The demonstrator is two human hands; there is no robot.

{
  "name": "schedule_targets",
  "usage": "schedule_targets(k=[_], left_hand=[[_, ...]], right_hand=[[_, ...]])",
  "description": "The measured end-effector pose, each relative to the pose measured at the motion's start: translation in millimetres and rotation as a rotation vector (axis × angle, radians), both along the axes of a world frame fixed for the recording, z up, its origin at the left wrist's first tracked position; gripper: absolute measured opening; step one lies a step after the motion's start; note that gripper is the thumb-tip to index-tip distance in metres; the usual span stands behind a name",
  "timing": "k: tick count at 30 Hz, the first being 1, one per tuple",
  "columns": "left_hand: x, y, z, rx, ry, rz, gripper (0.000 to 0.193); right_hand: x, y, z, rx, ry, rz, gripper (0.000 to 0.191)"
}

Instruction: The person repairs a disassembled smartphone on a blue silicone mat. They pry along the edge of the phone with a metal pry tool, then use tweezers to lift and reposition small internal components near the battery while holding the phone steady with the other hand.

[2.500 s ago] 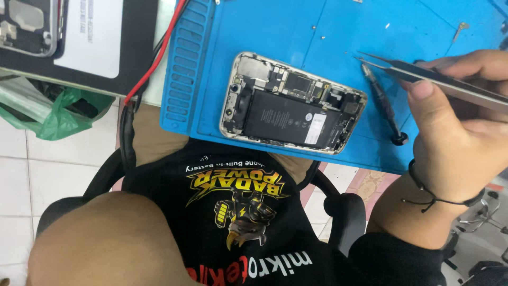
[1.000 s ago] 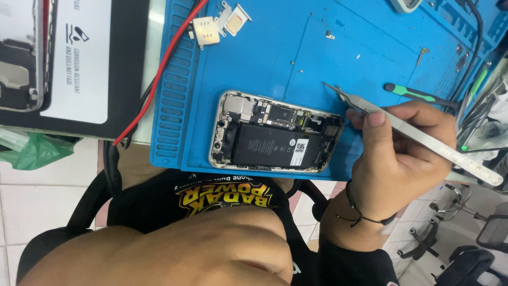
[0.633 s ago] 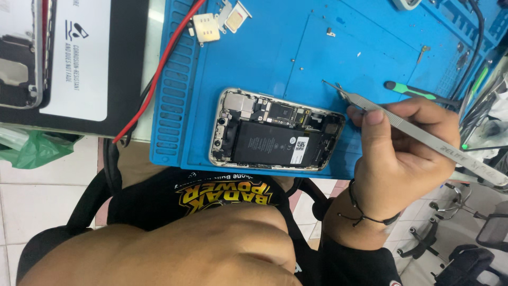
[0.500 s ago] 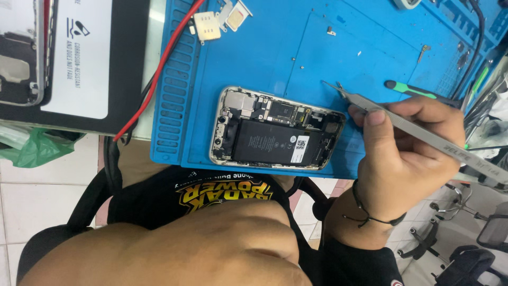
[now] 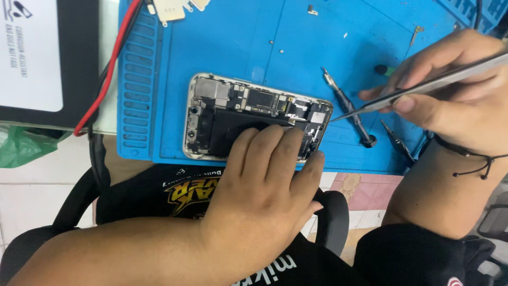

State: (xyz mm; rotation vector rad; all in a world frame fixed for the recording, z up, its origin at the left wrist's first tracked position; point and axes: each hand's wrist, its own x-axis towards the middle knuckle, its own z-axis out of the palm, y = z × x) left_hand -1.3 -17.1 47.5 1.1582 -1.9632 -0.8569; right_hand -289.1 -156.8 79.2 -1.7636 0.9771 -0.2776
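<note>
An opened phone [image 5: 222, 111] with its battery and circuit boards bared lies on a blue work mat [image 5: 296, 47]. My left hand [image 5: 264, 185] rests flat on the phone's near half, fingers spread over the battery. My right hand [image 5: 455, 95] pinches metal tweezers [image 5: 418, 87], whose tip sits just off the phone's right end. A dark cord bracelet circles my right wrist.
Two small screwdrivers [image 5: 349, 108] lie on the mat right of the phone. Tiny screws and metal bits dot the mat's far side. A red and a black cable [image 5: 103, 79] run down the left edge beside a black box [image 5: 47, 58]. A green bag [image 5: 21, 148] lies below.
My left hand has come up from my lap and settled on the phone. The view has drawn closer, and the tweezers' tip stays by the phone's right end.
</note>
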Motion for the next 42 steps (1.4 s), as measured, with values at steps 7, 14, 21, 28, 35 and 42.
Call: schedule_targets(k=[7, 14, 21, 28, 35, 42], left_hand=[[-17.3, 9.7, -9.1, -0.028, -0.168, 0.095, 0.057], [-17.9, 11.0, -12.2, -0.009, -0.157, 0.076, 0.058], [-14.3, 11.2, -12.5, 0.013, -0.123, 0.042, 0.064], [-12.3, 10.1, -14.4, 0.017, -0.125, 0.011, 0.067], [-11.4, 10.5, -15.3, 0.025, -0.123, -0.002, 0.068], [-10.6, 10.5, -15.4, 0.023, -0.122, -0.009, 0.069]], right_hand=[[13.3, -6.3, 6.5, 0.007, 0.107, 0.075, 0.019], [20.3, -3.7, 10.2, 0.013, 0.106, 0.094, 0.017], [20.7, -4.6, 8.8, -0.007, 0.083, 0.128, 0.017], [14.3, -5.2, 1.8, -0.051, 0.060, 0.109, 0.020], [13.1, -10.9, 2.7, -0.030, 0.062, 0.197, 0.018], [14.4, -11.7, 3.2, -0.029, 0.063, 0.218, 0.018]])
